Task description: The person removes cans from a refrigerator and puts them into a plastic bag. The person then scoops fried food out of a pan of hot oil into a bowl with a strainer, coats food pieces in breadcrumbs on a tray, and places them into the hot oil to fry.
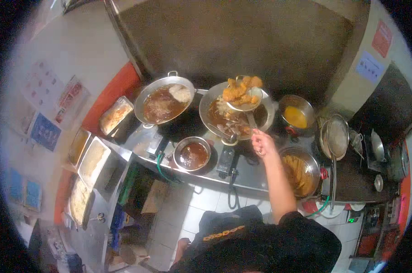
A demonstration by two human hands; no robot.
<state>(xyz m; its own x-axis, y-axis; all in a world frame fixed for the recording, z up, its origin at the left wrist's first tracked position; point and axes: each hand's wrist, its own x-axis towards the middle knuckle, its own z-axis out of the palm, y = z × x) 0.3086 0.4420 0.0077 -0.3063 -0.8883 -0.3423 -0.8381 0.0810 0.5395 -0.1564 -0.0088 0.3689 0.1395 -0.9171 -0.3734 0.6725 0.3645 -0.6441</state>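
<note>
My right hand [263, 144] is closed around the handle of a skimmer [251, 119]. Golden-brown fried pieces [239, 92], probably battered chicken, are heaped in the skimmer's bowl. It is held up over a wide wok [206, 109] of dark oil, where more pieces are frying. A long-handled utensil [233, 138] leans on the wok's near rim. Low beside my body hangs my left hand [182, 246], well away from the stove; its fingers are too small and dark to read.
Another oil wok [142, 102] with pale batter stands left; a steel bowl of dark liquid [192, 154] sits in front. On the right are a pot of yellow liquid [296, 117], a pan of fried food [301, 175] and a strainer [337, 136]. Food trays [94, 161] line the left counter.
</note>
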